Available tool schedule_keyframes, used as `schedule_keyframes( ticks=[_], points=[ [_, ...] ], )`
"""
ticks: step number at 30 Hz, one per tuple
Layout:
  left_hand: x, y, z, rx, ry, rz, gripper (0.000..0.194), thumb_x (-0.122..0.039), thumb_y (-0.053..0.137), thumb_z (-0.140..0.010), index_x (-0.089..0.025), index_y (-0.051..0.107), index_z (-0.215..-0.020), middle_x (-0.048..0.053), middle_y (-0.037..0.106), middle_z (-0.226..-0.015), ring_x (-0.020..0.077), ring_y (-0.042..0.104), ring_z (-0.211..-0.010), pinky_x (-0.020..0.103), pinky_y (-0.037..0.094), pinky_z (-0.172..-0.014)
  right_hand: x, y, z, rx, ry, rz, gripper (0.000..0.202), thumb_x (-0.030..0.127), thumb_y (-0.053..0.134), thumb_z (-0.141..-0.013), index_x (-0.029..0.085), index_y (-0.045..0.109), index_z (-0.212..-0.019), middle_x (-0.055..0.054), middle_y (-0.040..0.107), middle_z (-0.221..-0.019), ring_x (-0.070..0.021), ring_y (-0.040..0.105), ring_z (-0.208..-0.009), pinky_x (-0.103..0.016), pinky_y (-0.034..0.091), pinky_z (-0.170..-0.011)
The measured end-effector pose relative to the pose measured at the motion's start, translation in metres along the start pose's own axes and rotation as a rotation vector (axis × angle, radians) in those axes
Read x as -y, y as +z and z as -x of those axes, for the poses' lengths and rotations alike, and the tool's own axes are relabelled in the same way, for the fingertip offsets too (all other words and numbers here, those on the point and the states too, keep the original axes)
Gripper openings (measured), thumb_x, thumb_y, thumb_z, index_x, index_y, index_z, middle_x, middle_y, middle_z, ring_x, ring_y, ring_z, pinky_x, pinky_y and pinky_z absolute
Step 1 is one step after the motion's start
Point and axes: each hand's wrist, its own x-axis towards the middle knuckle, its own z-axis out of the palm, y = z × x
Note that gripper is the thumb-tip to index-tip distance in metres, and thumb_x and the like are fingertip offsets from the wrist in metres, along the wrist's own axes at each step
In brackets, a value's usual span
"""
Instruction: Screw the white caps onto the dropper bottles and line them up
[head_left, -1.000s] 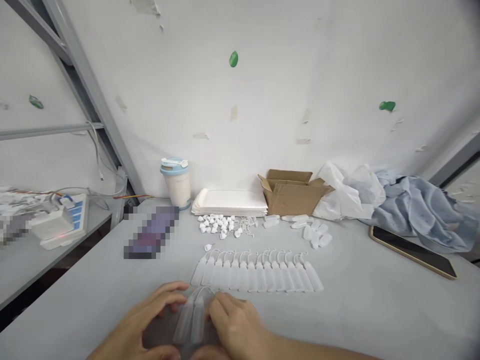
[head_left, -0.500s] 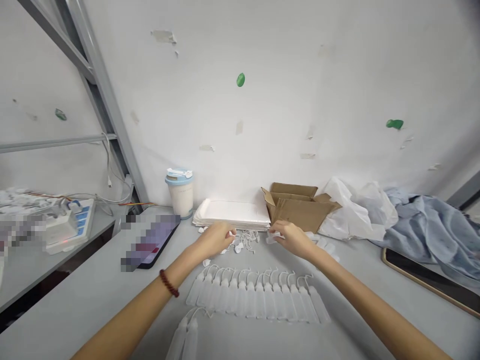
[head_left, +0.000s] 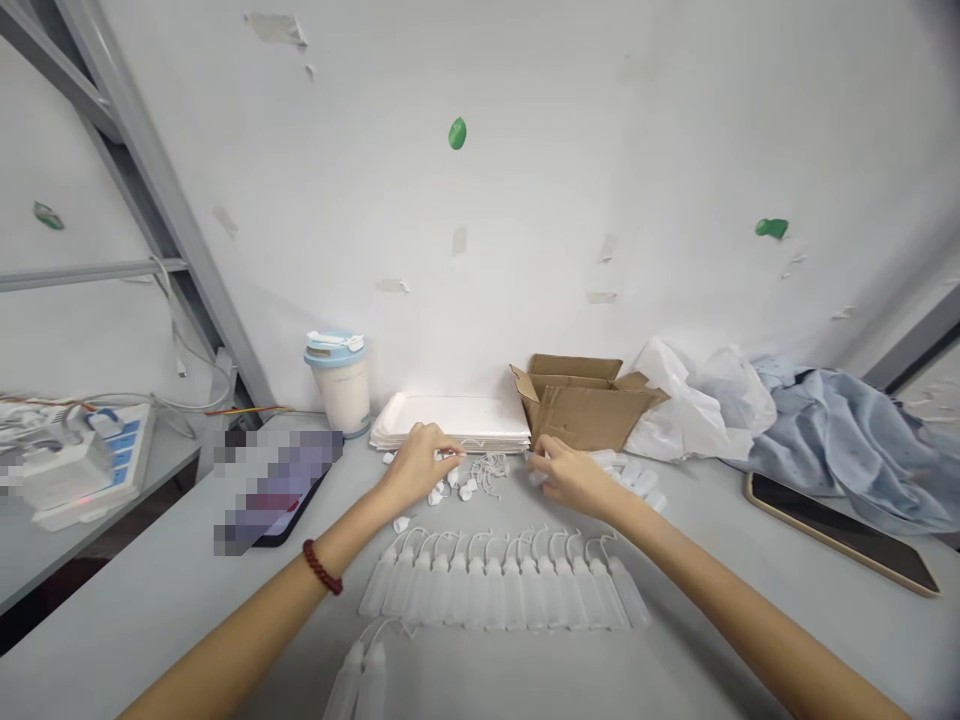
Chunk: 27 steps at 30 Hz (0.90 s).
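Observation:
My left hand [head_left: 418, 468] is closed in a pinch on a thin white cord [head_left: 474, 443], above a small pile of white caps [head_left: 468, 489] and loose looped cords [head_left: 491, 470]. My right hand [head_left: 571, 478] has its fingers closed round a small translucent plastic tube [head_left: 537, 477], mostly hidden by them. More translucent tubes [head_left: 636, 478] lie just behind and right of that hand. Nearer me, a row of several translucent tubes [head_left: 510, 595] with capped, corded tops lies side by side. Two similar corded tubes [head_left: 358, 685] lie at the front left.
A stack of white sheets or bags [head_left: 457, 420] and an open cardboard box [head_left: 585, 415] stand against the wall. A blue-lidded cup [head_left: 341, 390] and a phone [head_left: 281, 490] are left. White plastic bags [head_left: 694, 405], blue cloth [head_left: 847, 440] and another phone [head_left: 840, 530] are right.
My left hand has come to a pinch with a white cord showing at its fingertips. My right hand stays round the tube. The whole view has shifted slightly.

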Motion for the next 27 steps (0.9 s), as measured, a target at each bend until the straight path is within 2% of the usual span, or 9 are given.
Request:
schedule_keyframes(
  ticks=[2, 5, 10, 11, 14, 17, 19, 22, 27],
  points=[
    [0.004, -0.007, 0.01, -0.064, -0.035, 0.181, 0.018, -0.028, 0.061, -0.08, -0.021, 0.075, -0.087, 0.005, 0.067, -0.083, 0.0217, 0.059, -0.085, 0.03, 0.045, -0.073, -0.001, 0.003, 0.008, -0.121, -0.021, -0.012, 0.024, 0.005, 0.054, -0.074, 0.017, 0.06, -0.094, -0.009, 0.055, -0.096, -0.0164, 0.054, -0.073, -0.024, 0.04, -0.056],
    [0.007, -0.014, 0.029, -0.139, -0.106, 0.436, 0.021, -0.035, 0.062, -0.076, -0.02, 0.075, -0.082, 0.005, 0.07, -0.084, 0.0198, 0.061, -0.078, 0.029, 0.043, -0.065, 0.001, 0.006, 0.025, -0.38, 0.0, -0.08, 0.02, 0.007, 0.05, -0.079, 0.018, 0.055, -0.095, -0.007, 0.053, -0.093, -0.0139, 0.051, -0.065, -0.024, 0.04, -0.053],
    [-0.006, -0.023, 0.052, -0.129, -0.216, 0.587, 0.022, -0.039, 0.064, -0.074, -0.018, 0.073, -0.077, 0.005, 0.072, -0.083, 0.0213, 0.062, -0.082, 0.03, 0.043, -0.068, 0.03, -0.01, 0.052, -0.739, 0.029, -0.328, 0.015, 0.012, 0.053, -0.083, 0.02, 0.049, -0.095, -0.003, 0.049, -0.084, -0.0123, 0.048, -0.062, -0.024, 0.044, -0.053],
    [-0.011, -0.024, 0.054, -0.119, -0.22, 0.598, 0.022, -0.039, 0.064, -0.074, -0.019, 0.072, -0.077, 0.005, 0.072, -0.084, 0.0212, 0.062, -0.083, 0.03, 0.043, -0.069, 0.039, -0.015, 0.056, -0.761, 0.049, -0.408, 0.015, 0.012, 0.054, -0.084, 0.02, 0.049, -0.095, -0.003, 0.05, -0.084, -0.0128, 0.049, -0.065, -0.023, 0.045, -0.052],
    [-0.03, -0.027, 0.06, -0.047, -0.192, 0.614, 0.02, -0.038, 0.062, -0.078, -0.02, 0.072, -0.079, 0.003, 0.071, -0.084, 0.0193, 0.061, -0.082, 0.029, 0.043, -0.071, 0.065, -0.025, 0.062, -0.71, 0.019, -0.565, 0.015, 0.012, 0.054, -0.086, 0.021, 0.048, -0.098, -0.003, 0.054, -0.084, -0.0127, 0.052, -0.067, -0.023, 0.048, -0.054],
    [-0.047, -0.028, 0.067, 0.049, -0.135, 0.609, 0.02, -0.036, 0.059, -0.082, -0.021, 0.071, -0.078, 0.001, 0.069, -0.08, 0.0169, 0.059, -0.077, 0.027, 0.042, -0.068, 0.084, -0.025, 0.065, -0.606, -0.09, -0.586, 0.017, 0.012, 0.054, -0.088, 0.021, 0.047, -0.101, -0.004, 0.059, -0.086, -0.0123, 0.055, -0.067, -0.024, 0.05, -0.055],
    [-0.056, -0.028, 0.072, 0.09, -0.098, 0.604, 0.02, -0.034, 0.056, -0.084, -0.022, 0.071, -0.078, 0.0, 0.068, -0.078, 0.0161, 0.059, -0.075, 0.026, 0.042, -0.066, 0.092, -0.023, 0.067, -0.611, -0.114, -0.604, 0.018, 0.012, 0.053, -0.088, 0.02, 0.047, -0.102, -0.005, 0.059, -0.089, -0.0132, 0.057, -0.072, -0.023, 0.051, -0.055],
    [-0.064, -0.027, 0.078, 0.079, -0.065, 0.605, 0.02, -0.031, 0.055, -0.085, -0.021, 0.071, -0.077, 0.0, 0.068, -0.075, 0.0157, 0.059, -0.073, 0.025, 0.043, -0.064, 0.098, -0.019, 0.068, -0.616, -0.085, -0.669, 0.016, 0.011, 0.053, -0.088, 0.02, 0.047, -0.101, -0.006, 0.059, -0.091, -0.0135, 0.059, -0.077, -0.022, 0.052, -0.057],
    [-0.067, -0.023, 0.082, 0.004, -0.026, 0.631, 0.018, -0.028, 0.055, -0.085, -0.021, 0.071, -0.078, 0.001, 0.069, -0.076, 0.016, 0.06, -0.069, 0.025, 0.046, -0.06, 0.104, -0.016, 0.07, -0.554, -0.058, -0.718, 0.015, 0.013, 0.053, -0.088, 0.021, 0.047, -0.098, -0.003, 0.058, -0.086, -0.0119, 0.059, -0.068, -0.022, 0.053, -0.056]
  ],
)
